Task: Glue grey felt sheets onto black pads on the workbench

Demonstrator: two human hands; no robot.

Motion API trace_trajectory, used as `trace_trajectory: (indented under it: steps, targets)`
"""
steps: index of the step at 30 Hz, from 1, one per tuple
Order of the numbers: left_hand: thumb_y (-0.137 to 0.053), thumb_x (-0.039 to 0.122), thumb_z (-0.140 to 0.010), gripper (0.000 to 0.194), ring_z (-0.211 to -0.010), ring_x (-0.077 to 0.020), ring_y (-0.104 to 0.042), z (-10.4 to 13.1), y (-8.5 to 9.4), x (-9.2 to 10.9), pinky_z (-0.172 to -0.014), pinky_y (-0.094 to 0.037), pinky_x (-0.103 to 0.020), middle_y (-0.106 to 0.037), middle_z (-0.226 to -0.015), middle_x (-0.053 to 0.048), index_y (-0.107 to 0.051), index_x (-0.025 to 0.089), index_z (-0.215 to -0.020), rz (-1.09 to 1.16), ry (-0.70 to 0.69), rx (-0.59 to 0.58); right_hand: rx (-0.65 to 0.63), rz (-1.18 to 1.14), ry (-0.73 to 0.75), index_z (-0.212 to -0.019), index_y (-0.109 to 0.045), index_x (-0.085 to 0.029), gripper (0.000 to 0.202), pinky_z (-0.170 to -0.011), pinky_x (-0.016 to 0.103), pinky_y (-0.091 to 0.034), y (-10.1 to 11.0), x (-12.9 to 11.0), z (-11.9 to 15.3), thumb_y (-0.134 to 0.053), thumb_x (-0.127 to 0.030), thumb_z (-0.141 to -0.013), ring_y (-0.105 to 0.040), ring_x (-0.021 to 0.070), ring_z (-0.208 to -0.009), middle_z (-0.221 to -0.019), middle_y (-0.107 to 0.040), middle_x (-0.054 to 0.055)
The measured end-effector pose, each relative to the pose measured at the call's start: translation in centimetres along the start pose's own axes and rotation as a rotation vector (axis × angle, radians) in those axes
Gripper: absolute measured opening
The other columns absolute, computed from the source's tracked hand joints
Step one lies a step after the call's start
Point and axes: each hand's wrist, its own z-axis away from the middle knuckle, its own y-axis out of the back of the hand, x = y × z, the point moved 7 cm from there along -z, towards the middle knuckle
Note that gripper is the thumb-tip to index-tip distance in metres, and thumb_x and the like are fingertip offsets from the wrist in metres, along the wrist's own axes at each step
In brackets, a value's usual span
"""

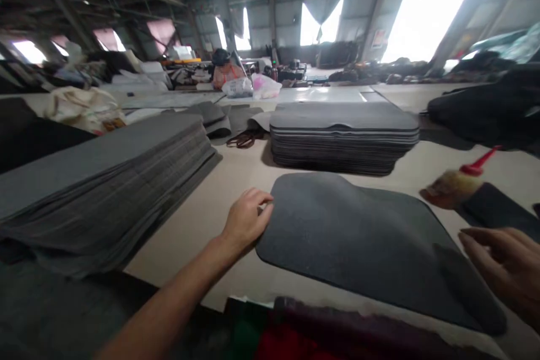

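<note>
A dark grey mat (337,230) with rounded corners lies on the pale table (198,219) in front of me. My left hand (248,216) pinches the mat's left edge between thumb and fingers. Over at the right end, my right hand (504,264) hovers beside the mat's edge with its fingers curved and apart, and I see nothing in it. Just beyond the right hand lies a glue bottle (451,188) with a red pointed nozzle, somewhat blurred.
Behind the mat stands a neat stack of cut grey mats (343,143). A tall pile of grey sheets (126,174) fills the left side. A dark cord (244,138) and plastic bags (265,86) lie farther back. Dark cloth (489,104) sits at the right. Another person (225,72) is in the background.
</note>
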Motion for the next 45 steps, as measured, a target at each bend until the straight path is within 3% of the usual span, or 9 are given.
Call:
trace_trajectory:
  steps: [2, 5, 8, 11, 17, 21, 31, 38, 45]
  targets:
    - [-0.057, 0.02, -0.092, 0.012, -0.099, -0.0222, -0.063, -1.1, -1.2, 2.1, -0.091, -0.05, -0.036, -0.069, -0.099, -0.004, -0.068, 0.022, -0.096, -0.004, -0.101, -0.092, -0.103, -0.027, 0.026, -0.097, -0.069, -0.034, 0.034, -0.062, 0.042, -0.048, -0.4, -4.5, -1.0, -0.051, -0.062, -0.089, -0.067, 0.0232, -0.075, -0.108, -0.069, 0.011]
    - [-0.059, 0.023, -0.093, 0.013, -0.106, -0.0225, -0.061, -2.6, -4.2, 5.0, -0.097, -0.049, -0.036, -0.069, -0.106, -0.005, -0.067, 0.022, -0.104, -0.01, -0.24, -0.212, -0.205, -0.044, 0.348, -0.11, -0.067, -0.027, 0.037, -0.085, 0.043, -0.052, -1.5, -13.7, -1.8, -0.041, -0.05, -0.099, -0.065, 0.0269, -0.098, -0.113, -0.067, 0.01]
    - [-0.063, 0.031, -0.093, 0.027, -0.119, -0.0261, -0.057, -3.1, -7.1, 6.2, -0.104, -0.047, -0.041, -0.066, -0.123, -0.008, -0.064, 0.02, -0.118, -0.031, -0.295, -0.268, -0.295, -0.083, 0.512, -0.114, -0.067, -0.023, 0.033, -0.096, 0.041, -0.049, -3.0, -18.2, -2.4, -0.043, -0.041, -0.101, -0.062, 0.0262, -0.107, -0.116, -0.067, 0.01]
    - [-0.062, 0.041, -0.094, 0.041, -0.131, -0.0318, -0.05, -2.7, -8.8, 5.8, -0.111, -0.042, -0.051, -0.058, -0.139, -0.012, -0.059, 0.019, -0.129, -0.065, -0.272, -0.284, -0.304, -0.127, 0.36, -0.116, -0.068, -0.022, 0.031, -0.097, 0.037, -0.048, -4.0, -15.4, -4.5, -0.048, -0.039, -0.099, -0.063, 0.0252, -0.109, -0.12, -0.067, 0.009]
    - [-0.058, 0.046, -0.096, 0.045, -0.136, -0.0314, -0.046, -2.2, -9.4, 4.8, -0.115, -0.038, -0.053, -0.054, -0.144, -0.01, -0.056, 0.021, -0.133, -0.087, -0.253, -0.306, -0.237, -0.094, -0.157, -0.097, -0.073, -0.02, 0.024, -0.083, 0.033, -0.051, -3.5, -2.8, -8.7, -0.054, -0.031, -0.088, -0.07, 0.0245, -0.092, -0.101, -0.075, 0.008]
    - [-0.058, 0.045, -0.096, 0.044, -0.135, -0.03, -0.046, -2.5, -9.6, 4.6, -0.114, -0.038, -0.053, -0.054, -0.143, -0.01, -0.056, 0.021, -0.133, -0.084, -0.253, -0.315, -0.276, -0.063, -0.314, -0.086, -0.076, -0.022, 0.017, -0.069, 0.03, -0.049, -4.0, 1.1, -8.7, -0.061, -0.031, -0.082, -0.07, 0.0235, -0.08, -0.081, -0.075, 0.004]
    - [-0.058, 0.044, -0.096, 0.044, -0.133, -0.0303, -0.048, -2.7, -9.9, 4.0, -0.111, -0.041, -0.052, -0.055, -0.142, -0.01, -0.057, 0.021, -0.133, -0.079, -0.252, -0.331, -0.34, -0.054, -0.434, -0.078, -0.074, -0.021, 0.011, -0.067, 0.026, -0.045, -5.8, 2.7, -8.0, -0.068, -0.031, -0.076, -0.068, 0.0211, -0.08, -0.078, -0.074, 0.002]
    - [-0.058, 0.045, -0.095, 0.042, -0.132, -0.0307, -0.05, -2.7, -9.8, 4.1, -0.11, -0.043, -0.053, -0.056, -0.141, -0.01, -0.059, 0.023, -0.131, -0.072, -0.264, -0.298, -0.36, -0.066, -0.442, -0.06, -0.064, -0.019, 0.019, -0.055, 0.024, -0.039, -6.0, 2.3, -8.3, -0.066, -0.03, -0.075, -0.062, 0.0173, -0.064, -0.06, -0.063, 0.001]
    - [-0.057, 0.046, -0.096, 0.042, -0.132, -0.0307, -0.05, -2.7, -9.8, 4.0, -0.109, -0.044, -0.052, -0.056, -0.141, -0.008, -0.059, 0.024, -0.132, -0.084, -0.259, -0.304, -0.268, -0.068, -0.417, -0.068, -0.064, -0.02, 0.01, -0.059, 0.025, -0.039, -5.6, 1.6, -7.4, -0.061, -0.027, -0.075, -0.061, 0.0176, -0.065, -0.062, -0.063, 0.0]
